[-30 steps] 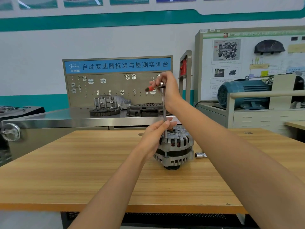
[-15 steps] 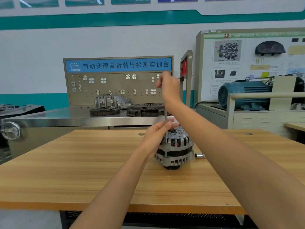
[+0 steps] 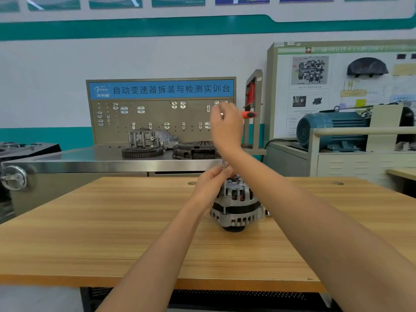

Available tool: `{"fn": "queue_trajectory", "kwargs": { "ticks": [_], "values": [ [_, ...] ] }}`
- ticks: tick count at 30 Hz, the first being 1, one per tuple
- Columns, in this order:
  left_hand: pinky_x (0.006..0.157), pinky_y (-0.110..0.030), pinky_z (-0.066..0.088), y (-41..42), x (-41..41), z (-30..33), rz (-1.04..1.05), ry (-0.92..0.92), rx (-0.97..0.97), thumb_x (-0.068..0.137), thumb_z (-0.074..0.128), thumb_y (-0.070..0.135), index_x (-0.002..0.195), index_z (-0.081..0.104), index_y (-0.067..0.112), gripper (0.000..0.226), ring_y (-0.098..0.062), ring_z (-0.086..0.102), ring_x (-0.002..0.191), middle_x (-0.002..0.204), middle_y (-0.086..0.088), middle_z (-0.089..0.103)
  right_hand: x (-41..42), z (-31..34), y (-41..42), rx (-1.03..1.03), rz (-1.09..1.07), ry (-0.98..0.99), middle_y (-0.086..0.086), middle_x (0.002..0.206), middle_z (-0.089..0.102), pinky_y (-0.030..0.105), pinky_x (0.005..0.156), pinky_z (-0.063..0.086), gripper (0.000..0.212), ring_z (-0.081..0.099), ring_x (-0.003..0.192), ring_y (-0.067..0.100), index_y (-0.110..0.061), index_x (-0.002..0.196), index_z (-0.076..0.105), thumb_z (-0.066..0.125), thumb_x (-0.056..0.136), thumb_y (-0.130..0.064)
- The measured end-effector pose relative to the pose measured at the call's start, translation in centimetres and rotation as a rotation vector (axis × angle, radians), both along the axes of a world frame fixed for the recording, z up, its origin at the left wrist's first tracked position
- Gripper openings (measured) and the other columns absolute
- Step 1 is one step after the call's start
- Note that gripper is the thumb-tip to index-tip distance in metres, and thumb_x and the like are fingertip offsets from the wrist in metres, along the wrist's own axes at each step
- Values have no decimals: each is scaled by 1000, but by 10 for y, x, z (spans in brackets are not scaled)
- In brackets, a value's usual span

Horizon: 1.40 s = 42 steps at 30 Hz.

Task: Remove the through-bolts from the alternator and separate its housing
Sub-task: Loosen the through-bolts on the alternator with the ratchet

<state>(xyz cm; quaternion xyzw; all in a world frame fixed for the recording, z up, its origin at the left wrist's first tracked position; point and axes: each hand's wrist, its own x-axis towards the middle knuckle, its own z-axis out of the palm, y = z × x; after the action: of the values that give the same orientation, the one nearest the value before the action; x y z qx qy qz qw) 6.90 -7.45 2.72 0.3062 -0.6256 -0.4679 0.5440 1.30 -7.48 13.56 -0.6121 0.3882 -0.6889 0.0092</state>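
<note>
Wooden table (image 3: 112, 233) is carrying the alternator (image 3: 236, 203), standing upright near its middle. The left hand (image 3: 210, 184) is pinching the extension bar (image 3: 224, 164) just above the housing, while the right hand (image 3: 226, 126) is gripping the ratchet's red handle (image 3: 248, 114) (pointing right) up high.

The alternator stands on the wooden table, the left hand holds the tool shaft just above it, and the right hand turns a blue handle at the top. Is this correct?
Not quite: the handle is red, not blue, as the head view shows. The rest holds: the alternator stands on the wooden table, the left hand holds the tool shaft just above it, and the right hand grips the top.
</note>
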Motion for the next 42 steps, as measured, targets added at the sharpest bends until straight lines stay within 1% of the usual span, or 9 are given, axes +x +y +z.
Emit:
{"fn": "queue_trajectory", "kwargs": {
  "ticks": [6,10,14,19,24,29,34,38,42],
  "values": [
    [109,-31,29,3,-1,3,-36,-44,8,98,51,25,111,64,29,19,0,52,119,112,15,70,-23,24,2,304,781,-564,4,52,57,31,81,45,45,63,69,13,-9,56,44,29,98,-19],
    [102,-26,31,3,-1,3,1,-34,6,97,54,25,112,67,24,20,1,55,115,113,11,70,-13,4,2,134,-58,177,3,79,52,31,77,40,18,47,74,14,-8,78,50,41,92,-16],
    [108,-31,34,4,-5,1,75,24,10,98,53,23,107,66,29,17,-1,55,112,114,11,69,-4,-4,0,79,-565,548,8,110,56,43,114,15,32,48,111,26,-6,111,54,45,88,-26],
    [111,-41,35,7,-9,0,111,51,1,96,55,28,103,68,23,15,-3,59,108,102,10,73,-15,13,7,207,246,-77,-2,66,52,29,72,39,35,44,66,13,-13,63,48,39,96,-20],
    [115,-44,29,7,-7,1,61,19,12,97,52,30,104,65,32,15,-8,54,120,107,12,72,-26,23,3,351,632,-356,0,61,62,46,100,37,45,57,95,24,-13,56,52,34,97,-15],
    [113,-45,32,3,-5,-2,73,46,13,95,56,27,104,69,26,15,-8,58,116,107,9,72,-14,-3,0,135,-41,245,6,101,55,25,76,43,15,50,92,16,-7,98,54,44,92,-17],
    [111,-45,36,2,-6,-5,114,108,19,95,57,25,98,69,26,13,-14,60,115,104,6,73,0,-7,0,79,-623,659,12,121,51,47,116,15,43,43,119,29,-9,125,47,46,88,-30],
    [109,-41,37,2,-3,-3,59,80,32,97,52,30,105,69,23,20,-11,60,113,103,7,74,-2,5,4,107,24,288,-1,84,50,34,92,38,16,45,85,14,-7,86,54,45,93,-20],
    [97,-26,38,2,1,-1,7,22,25,97,52,30,111,64,28,18,4,58,110,111,12,71,-12,23,4,319,629,-330,1,53,55,22,68,40,40,63,68,10,-11,57,42,33,96,-13]
  ]
}}
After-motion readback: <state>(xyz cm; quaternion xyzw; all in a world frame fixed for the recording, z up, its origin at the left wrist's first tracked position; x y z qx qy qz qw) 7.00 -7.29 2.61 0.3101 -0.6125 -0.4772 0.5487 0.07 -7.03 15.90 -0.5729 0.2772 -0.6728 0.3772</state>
